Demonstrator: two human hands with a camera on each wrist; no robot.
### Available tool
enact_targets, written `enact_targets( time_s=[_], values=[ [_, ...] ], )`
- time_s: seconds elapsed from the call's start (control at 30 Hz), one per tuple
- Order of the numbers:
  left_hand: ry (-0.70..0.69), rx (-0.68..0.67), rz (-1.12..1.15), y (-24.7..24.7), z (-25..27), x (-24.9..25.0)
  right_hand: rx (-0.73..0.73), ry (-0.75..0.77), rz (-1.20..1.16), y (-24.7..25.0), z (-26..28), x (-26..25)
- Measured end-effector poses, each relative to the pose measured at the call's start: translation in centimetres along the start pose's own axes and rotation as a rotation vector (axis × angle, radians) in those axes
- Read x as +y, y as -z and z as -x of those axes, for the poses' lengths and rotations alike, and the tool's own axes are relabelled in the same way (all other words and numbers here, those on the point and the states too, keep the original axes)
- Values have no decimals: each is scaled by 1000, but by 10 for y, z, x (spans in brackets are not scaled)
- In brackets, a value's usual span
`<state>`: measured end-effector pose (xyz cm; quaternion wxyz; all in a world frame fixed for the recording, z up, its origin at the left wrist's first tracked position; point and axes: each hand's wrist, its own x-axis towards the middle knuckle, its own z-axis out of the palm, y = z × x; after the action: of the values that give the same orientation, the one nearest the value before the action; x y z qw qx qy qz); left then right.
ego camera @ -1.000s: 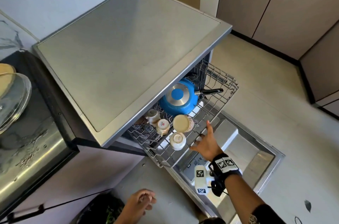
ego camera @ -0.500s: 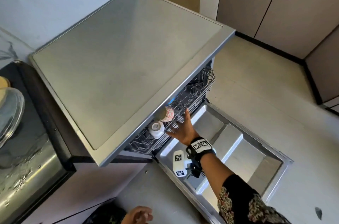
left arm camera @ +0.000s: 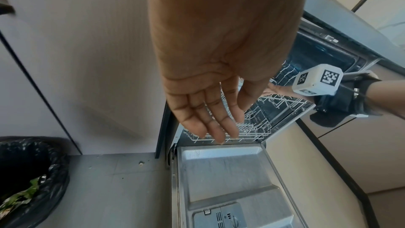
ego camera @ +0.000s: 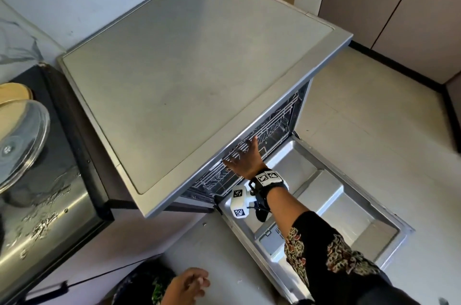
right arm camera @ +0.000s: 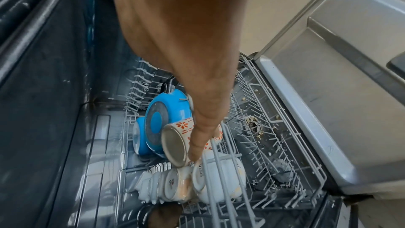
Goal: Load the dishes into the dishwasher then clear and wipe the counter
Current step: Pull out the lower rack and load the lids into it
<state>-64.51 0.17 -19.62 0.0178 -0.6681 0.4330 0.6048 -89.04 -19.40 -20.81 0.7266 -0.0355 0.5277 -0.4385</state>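
Left to right. Far left on the dark table (ego camera: 62, 155): a glass lid (ego camera: 20, 140) and a yellow plate (ego camera: 13, 91) behind it, not yet cleared, and wet streaks on the steel lower down, so the clearing and wiping look undone.

Bottom centre, the left hand (ego camera: 189, 284) hangs idle over the floor near the black bin (left arm camera: 26, 171), grip released: fingers straight and relaxed in the left wrist view (left arm camera: 210, 110), holding nothing.

Centre, the dishwasher (ego camera: 199, 75). Change: a second ago the upper rack (ego camera: 239, 155) stood pulled well out with the blue pan and cups in plain sight; half a second ago it was mostly in; now it sits under the top edge and only its front wires show from above. The right hand (ego camera: 245, 160) has followed it in, fingers straight and flat against the rack front, pushing, grip not closed on anything.

Inside, per the right wrist view: blue pan (right arm camera: 162, 119) upside down at the back, orange-flowered cup (right arm camera: 177, 141) lying on its side against it, white cups (right arm camera: 197, 188) packed in front. The lower rack (right arm camera: 274, 145) carries only food crumbs.

Right, the door (ego camera: 336, 210) lies fully open and flat.

Judgement: upper rack loading looks finished; next is likely fetching what remains on the table or shutting the door.
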Motion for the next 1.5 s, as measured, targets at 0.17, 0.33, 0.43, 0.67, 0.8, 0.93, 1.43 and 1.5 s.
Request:
enact_targets(
  time_s=[0.17, 0.33, 0.43, 0.67, 0.8, 0.93, 1.43, 1.5],
  values=[
    [-140, 125, 23, 10, -12, 29, -139, -41, 257, 27, -9, 21],
    [-404, 273, -283, 19, -39, 55, -81, -58, 1100, 87, -45, 64],
    [-556, 381, -378, 14, -72, 55, -137, -168, 1471, 125, -74, 98],
    [-733, 581, -738, -11, -158, 33, -55, 70, 1837, 149, -172, 117],
    [-746, 727, -951, -9, -188, 42, 47, 346, 1901, 124, -225, 102],
    [-600, 797, -1084, -6, -211, 55, 88, 311, 2090, 118, -253, 110],
    [-499, 719, -1177, -6, -204, 64, 119, 284, 2288, 193, -172, 133],
    [-504, 697, -1175, -4, -202, 66, 100, 228, 2299, 205, -159, 138]
  ],
)
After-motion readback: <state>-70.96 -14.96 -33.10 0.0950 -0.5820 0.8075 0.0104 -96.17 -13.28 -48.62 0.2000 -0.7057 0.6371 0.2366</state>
